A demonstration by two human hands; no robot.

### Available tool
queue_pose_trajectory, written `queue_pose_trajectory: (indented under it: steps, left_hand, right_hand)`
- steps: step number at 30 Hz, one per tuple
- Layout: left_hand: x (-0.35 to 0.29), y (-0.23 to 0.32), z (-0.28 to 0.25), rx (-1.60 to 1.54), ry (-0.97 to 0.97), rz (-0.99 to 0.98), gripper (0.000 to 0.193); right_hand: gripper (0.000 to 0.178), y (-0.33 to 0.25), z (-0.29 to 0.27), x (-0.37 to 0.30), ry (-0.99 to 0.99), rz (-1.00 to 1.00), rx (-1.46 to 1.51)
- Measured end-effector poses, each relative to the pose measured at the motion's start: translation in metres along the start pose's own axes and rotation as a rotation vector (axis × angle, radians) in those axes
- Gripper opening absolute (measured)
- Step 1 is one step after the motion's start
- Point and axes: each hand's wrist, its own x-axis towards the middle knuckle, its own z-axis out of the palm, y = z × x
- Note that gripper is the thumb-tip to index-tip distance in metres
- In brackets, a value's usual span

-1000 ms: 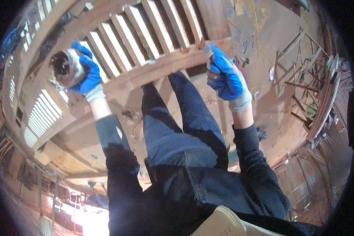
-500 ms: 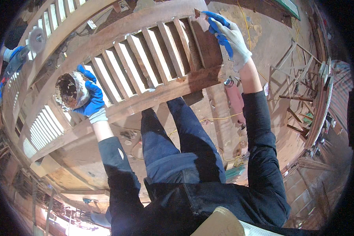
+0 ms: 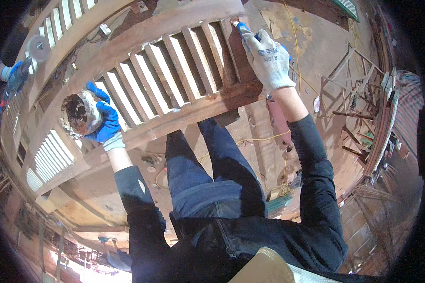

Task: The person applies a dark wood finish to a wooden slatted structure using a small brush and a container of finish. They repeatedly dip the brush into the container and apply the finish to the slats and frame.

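My left hand point(image 3: 105, 115), in a blue-and-white work glove, is closed around a round, crusted pot point(image 3: 82, 115) with brown residue inside, its mouth tilted to the left. This pot is above the left part of a slatted wooden panel point(image 3: 184, 104). My right hand point(image 3: 268, 56), gloved the same way, is closed on what looks like a small putty knife point(image 3: 235, 20). Only its brown-smeared tip shows; the rest is hidden by my fingers. The tip is at the solid wood of the panel's far right end, beside the last slat; whether it touches cannot be made out.
Another slatted panel point(image 3: 104, 21) lies beyond. At the far left, another person's gloved hand point(image 3: 18, 75) holds a power tool with a round disc point(image 3: 38, 48). A yellow cord point(image 3: 264, 138) crosses the floor. Thin wooden frames point(image 3: 352, 94) stand at the right.
My right hand has turned so that the back of its glove faces up, and its tool's tip has come down slightly. My left hand and the pot have shifted a little left.
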Motion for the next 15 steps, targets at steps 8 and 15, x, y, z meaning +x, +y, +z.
queue_pose_trajectory:
  steps: [8, 15]
  left_hand:
    - [0.0, 0.004, -0.003, 0.058, -0.008, 0.024, 0.082]
    - [0.001, 0.001, 0.001, 0.055, 0.006, 0.015, 0.084]
  right_hand:
    - [0.03, -0.001, -0.019, 0.014, -0.093, 0.043, 0.027]
    - [0.032, 0.008, -0.024, 0.024, -0.082, 0.079, 0.023]
